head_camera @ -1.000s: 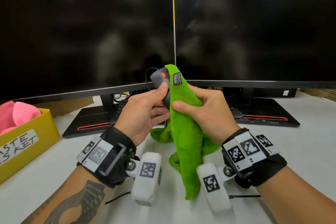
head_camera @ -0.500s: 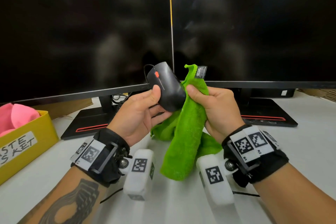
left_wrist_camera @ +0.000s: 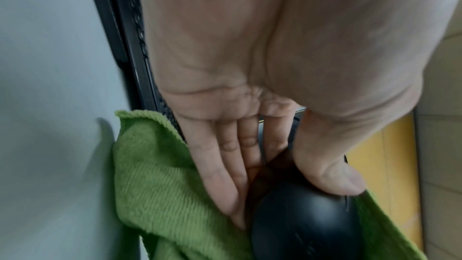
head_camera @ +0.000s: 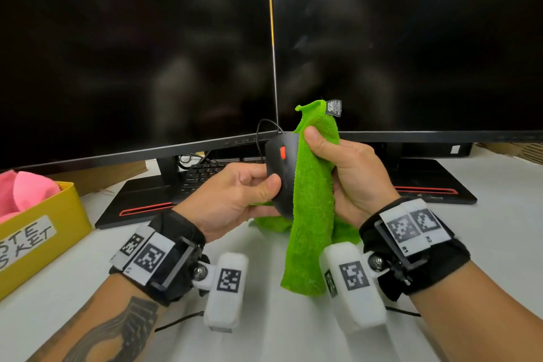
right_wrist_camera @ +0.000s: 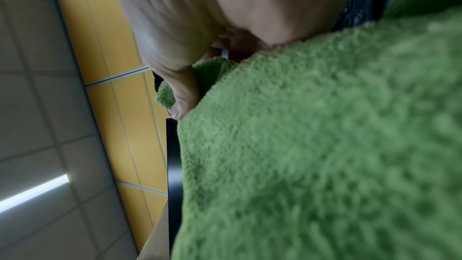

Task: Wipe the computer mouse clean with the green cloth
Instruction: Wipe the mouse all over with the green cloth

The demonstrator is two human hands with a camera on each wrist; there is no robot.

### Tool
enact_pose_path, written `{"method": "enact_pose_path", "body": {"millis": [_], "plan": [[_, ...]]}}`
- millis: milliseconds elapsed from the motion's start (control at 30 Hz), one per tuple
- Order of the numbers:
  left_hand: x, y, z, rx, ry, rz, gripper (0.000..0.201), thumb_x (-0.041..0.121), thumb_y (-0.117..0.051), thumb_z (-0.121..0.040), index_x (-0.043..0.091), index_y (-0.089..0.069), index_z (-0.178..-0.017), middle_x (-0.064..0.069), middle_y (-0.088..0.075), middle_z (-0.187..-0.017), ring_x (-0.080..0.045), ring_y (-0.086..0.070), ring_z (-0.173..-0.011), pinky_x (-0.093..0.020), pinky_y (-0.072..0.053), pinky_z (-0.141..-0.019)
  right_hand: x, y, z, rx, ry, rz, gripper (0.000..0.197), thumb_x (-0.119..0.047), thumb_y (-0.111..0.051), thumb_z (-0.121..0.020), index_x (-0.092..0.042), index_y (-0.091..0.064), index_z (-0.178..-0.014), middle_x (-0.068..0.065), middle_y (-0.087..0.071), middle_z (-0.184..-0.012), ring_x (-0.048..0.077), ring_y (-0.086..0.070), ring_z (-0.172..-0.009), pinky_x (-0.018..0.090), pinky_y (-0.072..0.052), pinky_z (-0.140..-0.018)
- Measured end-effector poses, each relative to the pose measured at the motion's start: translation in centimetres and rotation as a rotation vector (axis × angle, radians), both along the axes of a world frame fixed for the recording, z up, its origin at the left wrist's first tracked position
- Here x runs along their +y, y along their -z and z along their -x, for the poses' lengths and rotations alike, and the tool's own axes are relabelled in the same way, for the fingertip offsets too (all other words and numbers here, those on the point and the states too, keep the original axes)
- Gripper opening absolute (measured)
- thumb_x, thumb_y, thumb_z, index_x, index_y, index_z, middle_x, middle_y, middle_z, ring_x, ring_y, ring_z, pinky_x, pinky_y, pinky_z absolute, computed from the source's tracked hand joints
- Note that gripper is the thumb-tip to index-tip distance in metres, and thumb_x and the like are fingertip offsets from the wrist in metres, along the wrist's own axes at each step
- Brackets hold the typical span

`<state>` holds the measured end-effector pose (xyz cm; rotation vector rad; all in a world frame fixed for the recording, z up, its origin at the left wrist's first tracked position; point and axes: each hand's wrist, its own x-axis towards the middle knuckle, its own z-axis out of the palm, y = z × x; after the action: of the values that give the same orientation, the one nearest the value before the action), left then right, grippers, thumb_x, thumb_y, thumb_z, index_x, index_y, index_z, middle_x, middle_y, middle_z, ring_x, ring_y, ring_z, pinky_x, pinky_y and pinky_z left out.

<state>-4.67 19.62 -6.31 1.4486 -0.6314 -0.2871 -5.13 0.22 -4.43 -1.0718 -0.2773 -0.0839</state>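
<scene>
A black wired computer mouse (head_camera: 279,167) with an orange wheel is held up above the desk, nose upward. My left hand (head_camera: 235,194) grips it from the left, thumb on its top and fingers behind. The left wrist view shows the mouse (left_wrist_camera: 300,222) between that thumb and the fingers. The green cloth (head_camera: 311,194) drapes over the mouse's right side and hangs down toward the desk. My right hand (head_camera: 349,173) grips the cloth, its thumb pressing the cloth near the mouse's top. In the right wrist view the cloth (right_wrist_camera: 312,145) fills most of the picture.
Two dark monitors (head_camera: 411,38) stand close behind my hands on black bases. A black keyboard (head_camera: 205,173) lies under the left one. A yellow labelled basket (head_camera: 44,229) with pink cloth sits at the left edge. The white desk (head_camera: 499,200) extends to the right.
The cloth has moved back over the mouse's right side, where half a second ago it was apart. The mouse has turned more upright in my left hand. Both hands sit slightly lower.
</scene>
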Motion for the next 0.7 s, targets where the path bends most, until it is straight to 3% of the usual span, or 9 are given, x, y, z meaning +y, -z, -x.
{"method": "enact_pose_path", "body": {"millis": [67,167,233,333,367,433,467,567,700], "plan": [[-0.08,0.09,0.0,-0.004,-0.001,0.001,0.039,0.019,-0.056,-0.094,-0.003,-0.068,-0.124,-0.016,-0.075,-0.116,-0.024,-0.074,-0.104,-0.035,-0.06,-0.089,-0.03,-0.03,0.04,-0.005,-0.02,-0.015,0.033,-0.028,-0.079,-0.072,0.001,-0.075,-0.087,0.015,-0.075,-0.076,0.025,-0.071,-0.063,0.035,-0.062,-0.061],[-0.09,0.12,-0.22,-0.016,-0.032,0.048,0.034,0.021,-0.056,-0.094,0.001,-0.072,-0.116,-0.014,-0.077,-0.11,-0.021,-0.075,-0.097,-0.03,-0.061,-0.083,0.23,-0.18,0.31,-0.013,-0.037,-0.016,0.035,-0.026,-0.077,-0.075,0.006,-0.074,-0.091,0.02,-0.075,-0.082,0.03,-0.071,-0.066,0.041,-0.064,-0.065],[0.08,0.0,-0.4,-0.016,-0.045,0.108,0.03,0.029,-0.061,-0.093,0.009,-0.077,-0.109,-0.013,-0.077,-0.109,-0.02,-0.075,-0.096,-0.032,-0.06,-0.084,0.42,-0.12,0.53,-0.001,-0.036,-0.007,0.045,-0.024,-0.076,-0.076,0.013,-0.07,-0.101,0.029,-0.071,-0.092,0.035,-0.069,-0.076,0.048,-0.061,-0.073],[0.43,-0.1,-0.58,-0.017,-0.049,0.142,0.045,0.043,-0.072,-0.088,0.009,-0.075,-0.117,-0.018,-0.073,-0.121,-0.026,-0.072,-0.106,-0.035,-0.059,-0.09,0.52,0.0,0.68,0.022,-0.047,0.015,0.042,-0.022,-0.076,-0.075,0.01,-0.071,-0.102,0.026,-0.068,-0.088,0.031,-0.067,-0.069,0.042,-0.063,-0.065],[0.53,-0.13,-0.57,-0.013,-0.056,0.142,0.042,0.041,-0.069,-0.09,0.009,-0.076,-0.116,-0.018,-0.074,-0.12,-0.026,-0.073,-0.106,-0.035,-0.059,-0.089,0.5,0.02,0.64,0.027,-0.048,0.016,0.042,-0.022,-0.077,-0.075,0.01,-0.071,-0.101,0.028,-0.069,-0.09,0.032,-0.068,-0.07,0.044,-0.064,-0.067],[0.61,-0.1,-0.53,-0.022,-0.05,0.113,0.037,0.032,-0.059,-0.095,0.004,-0.075,-0.114,-0.019,-0.074,-0.118,-0.026,-0.073,-0.104,-0.034,-0.06,-0.087,0.51,0.0,0.62,0.033,-0.052,-0.004,0.05,-0.021,-0.079,-0.074,0.015,-0.069,-0.106,0.038,-0.07,-0.104,0.04,-0.069,-0.086,0.061,-0.062,-0.083],[0.52,-0.04,-0.47,-0.033,-0.036,0.078,0.039,0.029,-0.059,-0.096,-0.002,-0.072,-0.117,-0.02,-0.073,-0.117,-0.027,-0.072,-0.104,-0.034,-0.06,-0.086,0.43,-0.06,0.59,0.035,-0.049,-0.027,0.049,-0.021,-0.079,-0.074,0.015,-0.07,-0.105,0.038,-0.071,-0.105,0.041,-0.069,-0.089,0.062,-0.059,-0.086],[0.01,0.22,-0.29,-0.046,-0.019,-0.041,0.04,0.023,-0.061,-0.095,-0.006,-0.067,-0.123,-0.018,-0.075,-0.115,-0.025,-0.074,-0.102,-0.032,-0.06,-0.084,0.0,-0.21,0.3,0.036,-0.031,-0.067,0.032,-0.023,-0.078,-0.072,0.004,-0.075,-0.091,0.021,-0.075,-0.084,0.032,-0.071,-0.075,0.048,-0.062,-0.076],[-0.08,0.34,-0.28,-0.06,-0.04,-0.07,0.043,0.021,-0.059,-0.094,-0.002,-0.066,-0.13,-0.02,-0.073,-0.121,-0.028,-0.071,-0.107,-0.033,-0.059,-0.087,-0.15,-0.25,0.06,0.025,-0.017,-0.059,0.033,-0.026,-0.079,-0.073,0.002,-0.075,-0.09,0.019,-0.074,-0.083,0.032,-0.07,-0.076,0.053,-0.061,-0.08]]}}
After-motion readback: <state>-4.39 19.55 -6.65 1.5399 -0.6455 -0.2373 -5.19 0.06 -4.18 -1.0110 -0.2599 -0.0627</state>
